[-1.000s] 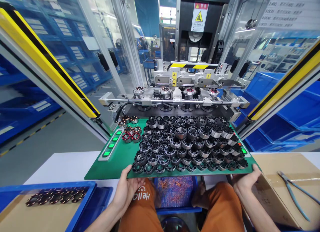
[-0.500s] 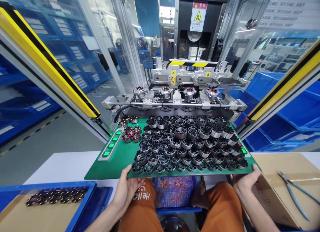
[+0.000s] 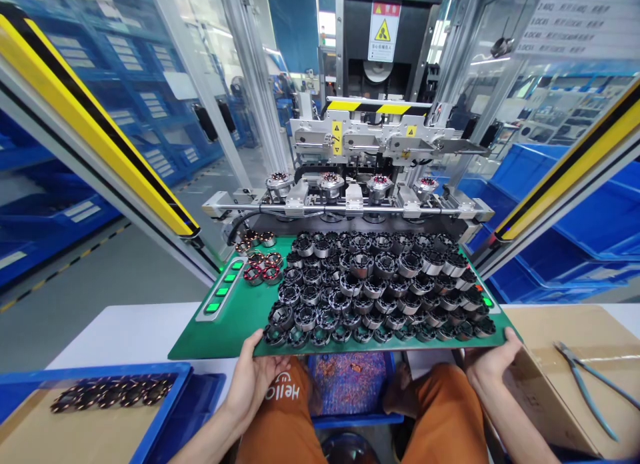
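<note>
Rows of black-and-metal stator cores [image 3: 374,287] stand close together, some stacked, on the green tabletop [image 3: 220,334]. My left hand [image 3: 255,371] holds the front edge, thumb on top beside the nearest left core and fingers underneath. At the right end of the same edge, my right hand [image 3: 495,361] has its thumb over the rim; its fingers are partly hidden below. Several copper-wound stators [image 3: 264,269] sit at the tabletop's left. Behind the cores, a winding machine [image 3: 375,144] carries wound stators [image 3: 330,179] on its fixtures.
Green lit buttons [image 3: 223,291] line the left side. A blue bin [image 3: 175,377] at lower left holds wound stators on cardboard. Pliers [image 3: 585,384] lie on a cardboard box [image 3: 565,324] at right. Wire scraps fill a blue tray [image 3: 353,384] below. Yellow-black posts [image 3: 100,124] flank the machine.
The machine's upper carriage with the striped bar has shifted up and slightly left, away from the stators on the fixtures. Both my hands and the cores have stayed still.
</note>
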Available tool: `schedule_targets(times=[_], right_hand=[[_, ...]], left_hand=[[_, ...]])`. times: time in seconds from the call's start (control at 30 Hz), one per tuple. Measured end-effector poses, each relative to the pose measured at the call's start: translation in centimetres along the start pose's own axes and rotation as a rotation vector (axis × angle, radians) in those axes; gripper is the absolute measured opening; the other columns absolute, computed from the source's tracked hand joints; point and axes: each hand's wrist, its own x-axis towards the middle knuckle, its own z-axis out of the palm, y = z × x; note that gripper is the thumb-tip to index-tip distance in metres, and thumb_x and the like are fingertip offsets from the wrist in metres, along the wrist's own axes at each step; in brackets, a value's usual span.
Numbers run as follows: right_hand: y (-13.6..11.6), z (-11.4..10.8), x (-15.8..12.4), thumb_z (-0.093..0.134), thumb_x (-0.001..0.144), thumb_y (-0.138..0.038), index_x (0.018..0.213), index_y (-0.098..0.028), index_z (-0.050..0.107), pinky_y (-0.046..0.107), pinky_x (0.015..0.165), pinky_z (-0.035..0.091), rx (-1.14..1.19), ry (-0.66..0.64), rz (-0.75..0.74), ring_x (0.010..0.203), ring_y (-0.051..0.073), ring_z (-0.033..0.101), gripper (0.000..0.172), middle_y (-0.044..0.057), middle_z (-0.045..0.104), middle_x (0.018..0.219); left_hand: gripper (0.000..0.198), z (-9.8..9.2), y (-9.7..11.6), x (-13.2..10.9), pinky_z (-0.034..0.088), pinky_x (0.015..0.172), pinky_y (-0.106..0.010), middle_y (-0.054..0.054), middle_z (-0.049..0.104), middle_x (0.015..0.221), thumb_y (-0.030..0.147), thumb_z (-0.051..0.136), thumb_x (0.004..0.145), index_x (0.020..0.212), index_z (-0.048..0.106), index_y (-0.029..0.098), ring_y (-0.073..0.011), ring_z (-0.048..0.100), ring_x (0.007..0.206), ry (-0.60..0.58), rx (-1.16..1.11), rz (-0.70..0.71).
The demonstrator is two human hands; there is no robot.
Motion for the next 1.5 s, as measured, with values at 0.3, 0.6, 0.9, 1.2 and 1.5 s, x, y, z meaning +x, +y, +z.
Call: schedule_targets(times=[0.3, 0.6, 0.9, 1.2, 1.5], right_hand=[[0.42, -0.24, 0.42, 0.066, 0.081, -0.069, 0.124, -0.024, 0.074, 0.035, 0.069, 0.058, -0.021, 0.017, -0.007, 0.090, 0.024, 0.066, 0.063, 0.005, 0.077, 0.110], [0.38, -0.08, 0.30, 0.063, 0.082, -0.069, 0.126, -0.024, 0.075, 0.035, 0.074, 0.059, -0.025, 0.002, -0.006, 0.090, 0.022, 0.064, 0.065, 0.004, 0.077, 0.114], [0.12, 0.19, -0.07, 0.068, 0.080, -0.067, 0.120, -0.024, 0.075, 0.031, 0.065, 0.055, 0.001, 0.004, -0.015, 0.086, 0.021, 0.062, 0.059, 0.004, 0.076, 0.109], [0.11, 0.04, 0.12, 0.071, 0.075, -0.067, 0.119, -0.024, 0.073, 0.032, 0.064, 0.054, 0.014, 0.010, -0.007, 0.082, 0.021, 0.059, 0.061, 0.002, 0.073, 0.100], [0.13, 0.08, 0.06, 0.071, 0.076, -0.068, 0.112, -0.025, 0.070, 0.030, 0.064, 0.051, 0.015, 0.003, -0.012, 0.076, 0.018, 0.054, 0.057, -0.001, 0.066, 0.090]], left_hand=[[0.036, -0.13, -0.23, 0.32, 0.058, 0.063, -0.035, -0.003, 0.066, 0.072, 0.058, 0.078, 0.078, 0.083, 0.066, 0.024, -0.0220, 0.056, 0.066, 0.021, -0.010, -0.006], [0.039, -0.03, -0.19, 0.17, 0.058, 0.064, -0.035, -0.003, 0.067, 0.071, 0.059, 0.081, 0.075, 0.081, 0.065, 0.024, -0.0215, 0.056, 0.067, 0.015, -0.006, 0.004], [0.042, 0.02, -0.19, 0.02, 0.057, 0.064, -0.035, -0.004, 0.065, 0.070, 0.061, 0.081, 0.075, 0.079, 0.064, 0.023, -0.0215, 0.055, 0.067, -0.008, 0.010, 0.014], [0.041, 0.20, -0.01, -0.10, 0.057, 0.063, -0.035, -0.003, 0.063, 0.068, 0.061, 0.082, 0.072, 0.079, 0.064, 0.024, -0.0213, 0.053, 0.066, -0.003, 0.015, -0.002], [0.039, 0.06, -0.06, 0.04, 0.057, 0.064, -0.036, -0.003, 0.065, 0.070, 0.060, 0.078, 0.077, 0.080, 0.064, 0.024, -0.0216, 0.054, 0.065, 0.005, 0.015, 0.003]])
